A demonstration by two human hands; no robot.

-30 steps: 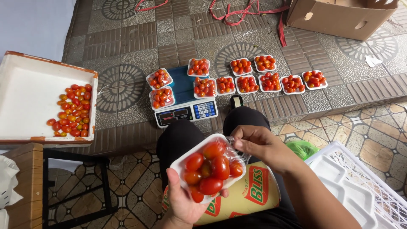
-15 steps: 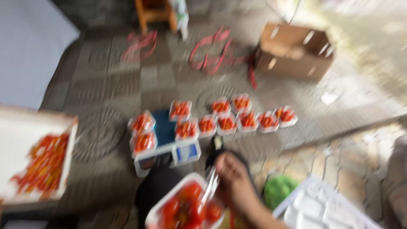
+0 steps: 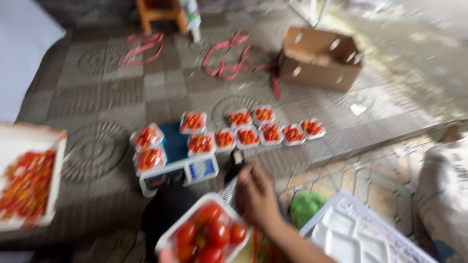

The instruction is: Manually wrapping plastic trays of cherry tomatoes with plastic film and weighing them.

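Blurred view throughout. Patterned grey mat (image 3: pixel 97 97) over the floor, meeting brown tiles (image 3: pixel 370 170) along its near edge. Red straps (image 3: pixel 234 58) loose at the mat's far edge, beside an open cardboard box (image 3: pixel 319 63); legs of an orange stool (image 3: pixel 158 12) at the far edge.

Blue scale (image 3: pixel 180 163) near the mat's near edge, small trays of tomatoes (image 3: pixel 248 134) on and around it, running in a row toward the right. Flat white box (image 3: pixel 27 180) at the mat's left edge, loose tomatoes piled inside. White crate of empty trays (image 3: pixel 360 234) on the tiles at lower right, green item (image 3: pixel 304 207) just beside it.

White tray (image 3: pixel 207 231) filled with red tomatoes, low in the middle of the view, above a dark lap. Left hand (image 3: pixel 165 255) barely showing under the tray's near corner; grip impossible to tell. Right hand (image 3: pixel 256 195) at the tray's right rim, fingers curled together, touching or just beside it; whether clamped on anything impossible to tell.
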